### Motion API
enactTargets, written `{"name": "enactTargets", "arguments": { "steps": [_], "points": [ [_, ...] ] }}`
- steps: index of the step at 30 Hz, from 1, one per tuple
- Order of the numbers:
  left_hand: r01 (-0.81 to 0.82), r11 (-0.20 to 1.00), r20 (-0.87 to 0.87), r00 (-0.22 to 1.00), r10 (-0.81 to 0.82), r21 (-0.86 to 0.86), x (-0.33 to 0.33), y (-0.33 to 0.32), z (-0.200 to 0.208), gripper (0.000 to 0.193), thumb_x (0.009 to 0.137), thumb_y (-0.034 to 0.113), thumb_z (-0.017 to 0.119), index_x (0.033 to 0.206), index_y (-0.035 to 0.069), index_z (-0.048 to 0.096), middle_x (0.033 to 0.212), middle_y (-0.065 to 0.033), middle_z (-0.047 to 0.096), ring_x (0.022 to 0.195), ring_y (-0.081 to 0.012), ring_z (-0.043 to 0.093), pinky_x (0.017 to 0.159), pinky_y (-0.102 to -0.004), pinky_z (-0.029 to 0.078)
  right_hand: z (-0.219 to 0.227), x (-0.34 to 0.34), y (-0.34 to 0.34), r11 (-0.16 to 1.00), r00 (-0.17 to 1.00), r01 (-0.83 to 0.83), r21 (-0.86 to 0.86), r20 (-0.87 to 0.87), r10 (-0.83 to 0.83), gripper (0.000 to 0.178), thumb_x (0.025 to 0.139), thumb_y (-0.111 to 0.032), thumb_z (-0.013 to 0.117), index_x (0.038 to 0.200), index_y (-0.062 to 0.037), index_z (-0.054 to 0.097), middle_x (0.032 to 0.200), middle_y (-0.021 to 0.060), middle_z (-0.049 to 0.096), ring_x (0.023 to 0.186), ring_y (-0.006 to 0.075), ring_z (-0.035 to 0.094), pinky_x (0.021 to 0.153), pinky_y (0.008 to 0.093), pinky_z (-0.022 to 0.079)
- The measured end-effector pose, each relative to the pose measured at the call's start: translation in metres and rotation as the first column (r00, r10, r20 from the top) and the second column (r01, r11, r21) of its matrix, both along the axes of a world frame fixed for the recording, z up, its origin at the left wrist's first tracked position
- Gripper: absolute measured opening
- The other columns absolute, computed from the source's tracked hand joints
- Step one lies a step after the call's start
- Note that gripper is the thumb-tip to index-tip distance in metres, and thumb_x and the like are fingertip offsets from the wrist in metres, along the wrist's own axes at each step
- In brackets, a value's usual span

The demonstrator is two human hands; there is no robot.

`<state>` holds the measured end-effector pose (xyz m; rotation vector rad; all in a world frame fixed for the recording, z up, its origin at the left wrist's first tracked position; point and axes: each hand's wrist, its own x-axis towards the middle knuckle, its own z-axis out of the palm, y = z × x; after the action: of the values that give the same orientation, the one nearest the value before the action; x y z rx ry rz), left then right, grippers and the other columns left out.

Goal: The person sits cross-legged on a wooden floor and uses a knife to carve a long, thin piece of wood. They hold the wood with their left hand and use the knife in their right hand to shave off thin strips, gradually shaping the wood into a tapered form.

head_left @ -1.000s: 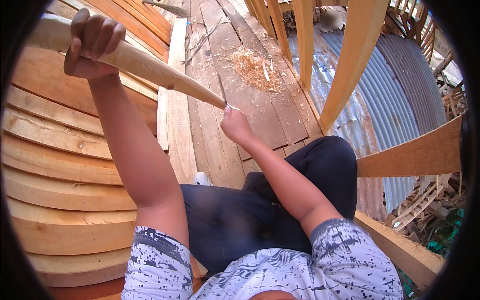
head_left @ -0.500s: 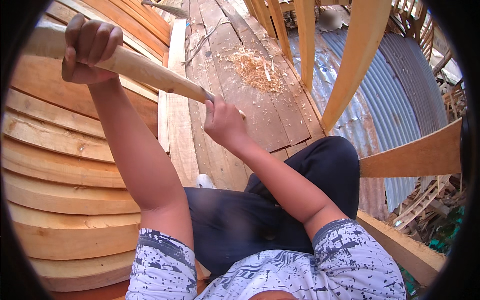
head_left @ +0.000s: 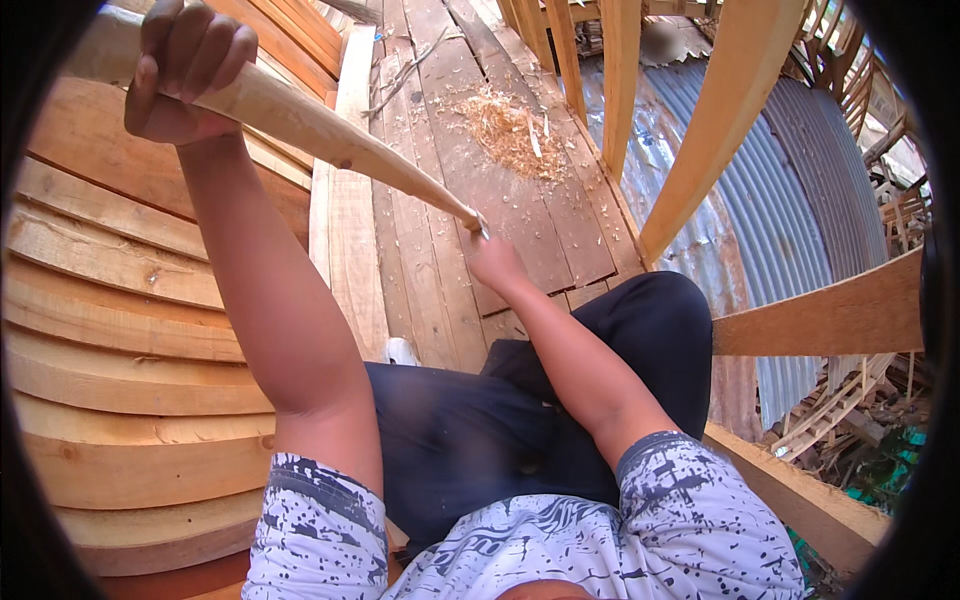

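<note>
Right hand (head_left: 497,262) dropped below the down-right-pointing wooden stake (head_left: 330,135).

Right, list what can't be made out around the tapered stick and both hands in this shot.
- Head view: the thick end of the stick runs off the upper left rim.
- Head view: whatever sits at the stick's tip is too small to tell; the right hand covers it.
- Head view: the left hand wraps the stick, hiding the wood under its fingers.
- Head view: the floor planks are hidden under the person's lap.
</note>
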<state>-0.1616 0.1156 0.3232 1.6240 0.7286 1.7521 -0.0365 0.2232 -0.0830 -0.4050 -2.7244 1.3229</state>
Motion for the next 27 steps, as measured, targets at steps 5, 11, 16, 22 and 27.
{"name": "enactTargets", "arguments": {
  "steps": [5,11,16,22,27],
  "points": [
    [0.034,0.999,0.001,0.999,-0.034,-0.005,-0.005,0.002,-0.015,0.028,0.076,0.008,0.074,0.076,0.018,0.048,0.057,0.0101,0.046,0.050,-0.0023,0.047,0.051,-0.0161,0.041,0.113,0.012,-0.019,0.931,0.966,0.203,-0.304,-0.096,-0.242,0.025,0.095,-0.017,0.048,0.102,0.0042,0.060,0.104,0.0321,0.063,0.089,0.0466,0.064,0.079,0.0533,0.052],
    [-0.076,0.997,-0.003,0.997,0.076,0.027,0.012,0.003,-0.001,0.028,0.077,0.008,0.073,0.078,0.018,0.047,0.060,0.0098,0.047,0.051,-0.0029,0.049,0.053,-0.0169,0.042,0.017,-0.004,-0.014,0.949,0.973,0.214,-0.231,-0.032,-0.227,0.031,0.098,-0.021,0.046,0.099,0.0067,0.060,0.093,0.0322,0.065,0.093,0.0445,0.065,0.081,0.0515,0.052],
    [0.076,0.997,-0.031,0.997,-0.076,0.019,-0.001,-0.004,-0.012,0.026,0.079,0.008,0.072,0.080,0.018,0.048,0.060,0.0096,0.046,0.053,-0.0034,0.049,0.056,-0.0173,0.041,0.127,0.012,-0.012,0.955,0.972,0.088,-0.284,-0.186,-0.145,0.033,0.099,-0.021,0.045,0.102,0.0091,0.058,0.086,0.0331,0.065,0.093,0.0435,0.066,0.082,0.0522,0.052],
    [-0.048,0.999,0.032,0.998,0.048,0.010,0.005,-0.005,-0.003,0.028,0.077,0.008,0.074,0.078,0.018,0.048,0.060,0.0100,0.047,0.053,-0.0031,0.049,0.055,-0.0179,0.042,0.017,0.000,-0.019,0.952,0.975,0.220,-0.212,0.003,-0.224,0.028,0.097,-0.019,0.047,0.104,0.0062,0.058,0.092,0.0335,0.062,0.090,0.0467,0.063,0.078,0.0524,0.051],
    [0.120,0.992,-0.047,0.992,-0.119,0.034,-0.005,-0.017,-0.016,0.018,0.085,0.012,0.064,0.091,0.015,0.048,0.067,0.0077,0.046,0.055,-0.0042,0.044,0.058,-0.0205,0.038,0.143,0.017,-0.009,0.966,0.980,-0.025,-0.257,-0.197,-0.027,0.031,0.097,-0.019,0.046,0.107,0.0083,0.058,0.099,0.0335,0.063,0.094,0.0464,0.063,0.081,0.0514,0.051]
  ]
}}
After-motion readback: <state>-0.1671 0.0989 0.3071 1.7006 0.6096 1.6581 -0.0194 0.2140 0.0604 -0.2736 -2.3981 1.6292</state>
